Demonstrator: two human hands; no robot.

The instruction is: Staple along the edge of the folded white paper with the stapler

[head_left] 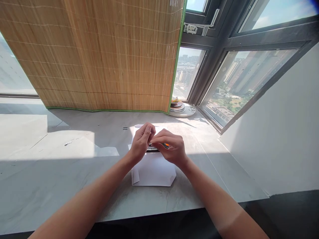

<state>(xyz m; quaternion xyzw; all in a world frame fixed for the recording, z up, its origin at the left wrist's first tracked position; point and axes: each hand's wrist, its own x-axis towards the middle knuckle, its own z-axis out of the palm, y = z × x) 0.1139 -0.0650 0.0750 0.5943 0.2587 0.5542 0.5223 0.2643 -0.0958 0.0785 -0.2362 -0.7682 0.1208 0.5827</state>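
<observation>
My left hand (142, 141) and my right hand (170, 146) meet over a sheet of white paper (156, 171) on the sill. The fingers of both are bent and closed, with the fingertips touching or nearly so. Whatever they pinch is too small or too hidden to make out. Just below the fingers, across the paper, lies a dark, narrow object (152, 150), mostly covered by my hands. A bit of orange (166, 144) shows beside my right fingers. One flap (135, 175) of the paper is folded at its lower left, and the lower right corner is cut or folded at a slant.
A bamboo blind (107, 59) with green edging hangs to the stone sill (74, 186). Stacked plates (177, 108) stand in the window corner. Small scraps (68, 143) lie on the left, and two short grey pieces (125, 128) lie beyond the paper. A white wall (279, 132) bounds the right.
</observation>
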